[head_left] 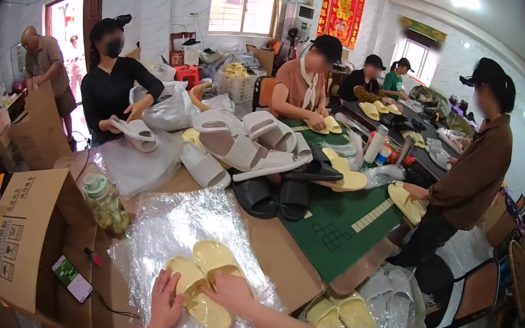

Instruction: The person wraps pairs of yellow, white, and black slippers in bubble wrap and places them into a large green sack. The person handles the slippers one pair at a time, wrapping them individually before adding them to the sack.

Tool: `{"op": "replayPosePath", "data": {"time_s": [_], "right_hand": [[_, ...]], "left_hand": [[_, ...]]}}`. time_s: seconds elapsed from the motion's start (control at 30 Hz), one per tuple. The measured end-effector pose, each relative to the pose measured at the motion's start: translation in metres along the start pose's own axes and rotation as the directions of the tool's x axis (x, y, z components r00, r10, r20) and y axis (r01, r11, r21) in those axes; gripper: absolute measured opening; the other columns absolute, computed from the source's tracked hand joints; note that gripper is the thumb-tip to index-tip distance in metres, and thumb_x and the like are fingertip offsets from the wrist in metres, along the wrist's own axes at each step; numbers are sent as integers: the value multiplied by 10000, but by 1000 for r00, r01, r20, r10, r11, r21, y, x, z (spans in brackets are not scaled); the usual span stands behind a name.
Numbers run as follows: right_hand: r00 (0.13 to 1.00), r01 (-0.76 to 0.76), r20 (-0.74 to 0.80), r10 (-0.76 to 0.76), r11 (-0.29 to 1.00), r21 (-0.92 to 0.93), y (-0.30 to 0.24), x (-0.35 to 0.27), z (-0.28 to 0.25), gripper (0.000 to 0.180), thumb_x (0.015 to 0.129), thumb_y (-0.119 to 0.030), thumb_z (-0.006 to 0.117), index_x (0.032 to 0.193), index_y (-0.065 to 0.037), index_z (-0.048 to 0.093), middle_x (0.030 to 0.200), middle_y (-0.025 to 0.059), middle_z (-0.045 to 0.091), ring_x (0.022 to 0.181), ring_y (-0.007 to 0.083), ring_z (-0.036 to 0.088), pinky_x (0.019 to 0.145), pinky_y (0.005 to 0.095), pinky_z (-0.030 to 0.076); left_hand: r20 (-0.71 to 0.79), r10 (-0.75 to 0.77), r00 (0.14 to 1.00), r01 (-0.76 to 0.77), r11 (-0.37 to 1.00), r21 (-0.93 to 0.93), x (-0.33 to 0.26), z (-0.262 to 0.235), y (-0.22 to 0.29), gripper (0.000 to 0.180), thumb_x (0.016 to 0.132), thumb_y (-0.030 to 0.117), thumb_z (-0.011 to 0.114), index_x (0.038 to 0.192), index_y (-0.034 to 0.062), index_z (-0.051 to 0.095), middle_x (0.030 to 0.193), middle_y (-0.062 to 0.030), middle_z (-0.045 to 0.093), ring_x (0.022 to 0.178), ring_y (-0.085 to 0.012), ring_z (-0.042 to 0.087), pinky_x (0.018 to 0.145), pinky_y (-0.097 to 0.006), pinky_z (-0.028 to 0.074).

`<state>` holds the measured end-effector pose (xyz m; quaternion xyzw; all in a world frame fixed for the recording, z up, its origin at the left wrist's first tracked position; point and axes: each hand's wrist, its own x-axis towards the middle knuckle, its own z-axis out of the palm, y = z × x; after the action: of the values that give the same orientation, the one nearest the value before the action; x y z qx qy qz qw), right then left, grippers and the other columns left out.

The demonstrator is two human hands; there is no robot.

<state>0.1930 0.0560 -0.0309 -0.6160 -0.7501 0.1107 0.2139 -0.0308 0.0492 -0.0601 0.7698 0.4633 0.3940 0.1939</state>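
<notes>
A pair of pale yellow slippers [209, 315] lies side by side on a stack of clear plastic bags [159, 230] in front of me. My left hand [167, 299] rests against the left side of the pair, its fingers stretched out and touching the edge of a slipper. From the right, my right hand [229, 292] reaches over the pair with its fingers curled round a slipper near the strap; the fingertips are partly hidden.
An open cardboard box [31, 232] stands left, with a phone [72, 279] on its flap and a glass jar [105, 201] beside it. Grey slippers [226, 139] are heaped ahead. A bag of yellow slippers [355, 315] sits right. Several co-workers surround the tables.
</notes>
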Motion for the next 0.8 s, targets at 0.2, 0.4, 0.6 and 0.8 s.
{"op": "replayPosePath", "data": {"time_s": [0.2,0.4,0.6,0.8], "right_hand": [[996,-85,-19,89,985,147,7,-8,15,502,889,-558,625,973,-63,602,786,165,681,712,355,686,635,467,546],[988,-28,-146,57,980,197,12,-11,22,443,861,-535,680,927,-103,608,730,94,663,659,303,671,594,429,525],[984,-2,-177,38,979,204,15,-11,24,429,842,-530,710,910,-121,602,683,50,638,626,257,663,552,393,504],[992,-15,-123,41,979,205,13,-12,16,446,871,-546,664,921,-108,595,713,97,658,656,299,675,576,427,524]], "left_hand": [[-3,-6,1000,6,1000,16,-2,-1,-2,531,882,237,634,1379,71,549,1507,-211,440,1392,-446,381,1157,-515,299],[16,-28,999,28,999,23,-1,-1,-1,538,878,224,643,1386,79,540,1519,-195,429,1405,-438,366,1164,-511,293],[4,-29,1000,28,1000,10,-2,0,-3,532,872,208,641,1378,73,542,1514,-193,433,1402,-438,370,1165,-510,291],[2,-37,999,37,999,5,-1,-1,0,521,873,206,640,1368,71,551,1509,-192,441,1398,-435,380,1165,-506,294]]}}
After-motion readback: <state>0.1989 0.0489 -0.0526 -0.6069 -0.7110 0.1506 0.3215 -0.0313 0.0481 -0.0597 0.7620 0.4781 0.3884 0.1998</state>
